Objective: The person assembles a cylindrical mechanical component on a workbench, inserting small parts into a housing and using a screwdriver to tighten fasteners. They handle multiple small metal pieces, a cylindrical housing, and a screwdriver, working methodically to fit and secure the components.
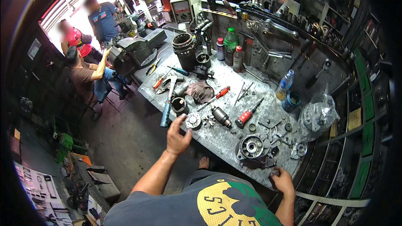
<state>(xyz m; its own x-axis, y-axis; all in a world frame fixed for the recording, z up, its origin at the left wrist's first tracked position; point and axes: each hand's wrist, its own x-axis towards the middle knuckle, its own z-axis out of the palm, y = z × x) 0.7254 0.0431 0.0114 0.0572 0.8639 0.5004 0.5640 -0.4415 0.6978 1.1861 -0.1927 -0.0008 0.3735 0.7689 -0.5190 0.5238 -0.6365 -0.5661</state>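
The round housing [251, 146] sits on the bench [226, 138] near its front edge, bore up, with small bolts [272, 130] and washers scattered just beside it. The right hand [281, 181] rests at the bench edge close to the housing, fingers curled down around something small and dark; what it pinches cannot be made out. The left hand [178, 136] hovers open above the bench's near corner, fingers spread and slightly bent, thumb out, touching nothing. Nearest to it are a small toothed disc [193, 121] and a dark ring [179, 105], with the hammer [167, 102] alongside.

As a judgement: the left hand looks set to reach for a part, and it would do well to come down from above, pinch the disc by its rim and lift straight, so the loose bits next to it are not swept off the edge. The right hand should keep its small piece clear of the drop at the bench front.

Further out lie the armature [220, 116], a red screwdriver [246, 117], a rag [201, 91], bottles [229, 46] and a vise [134, 54].

The right fingertips are hidden by the hand itself. The housing's underside and the small parts' kinds are too fine to tell. The bench's far end bends away, and the shelves at right are dark. People sit and stand beyond the vise.
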